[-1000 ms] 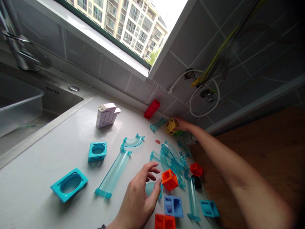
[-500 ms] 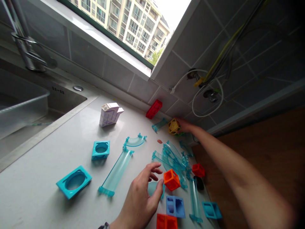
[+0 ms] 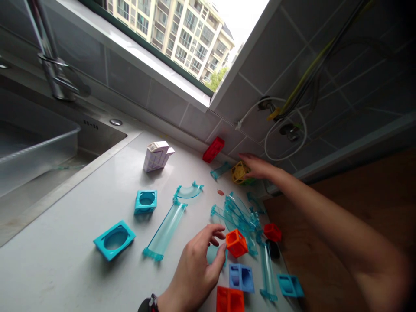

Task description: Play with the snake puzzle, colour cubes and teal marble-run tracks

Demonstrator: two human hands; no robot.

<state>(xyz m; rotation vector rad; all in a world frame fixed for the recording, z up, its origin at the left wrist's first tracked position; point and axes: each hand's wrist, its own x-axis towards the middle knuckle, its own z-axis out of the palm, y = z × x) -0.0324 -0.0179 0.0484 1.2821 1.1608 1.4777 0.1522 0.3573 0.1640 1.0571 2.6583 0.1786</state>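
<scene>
My left hand [image 3: 202, 264] hovers over the counter, fingers loosely curled and thumb apart, with nothing in it. Its fingertips are nearest to an orange cube block [image 3: 236, 243], and a clear teal piece lies partly hidden behind the thumb. Far off by the wall, my right hand [image 3: 256, 166] is at a yellow openwork block [image 3: 240, 172], fingers stretched out above it and thumb at its side. A green piece shows partly beneath the yellow block. Beside it lie a short clear teal track [image 3: 220, 170] and a red block [image 3: 213, 149].
Several clear teal tracks [image 3: 238, 212] are heaped mid-right; a straight one [image 3: 165, 229] and a curved one [image 3: 190, 190] lie left. Two teal blocks [image 3: 145, 202], a blue block [image 3: 241, 277] and a small carton [image 3: 158, 156] stand about. The sink [image 3: 133, 134] borders the left.
My right hand's fingers have spread and lifted from behind the yellow block. My left hand keeps its pose near the orange cube. The view has shifted slightly.
</scene>
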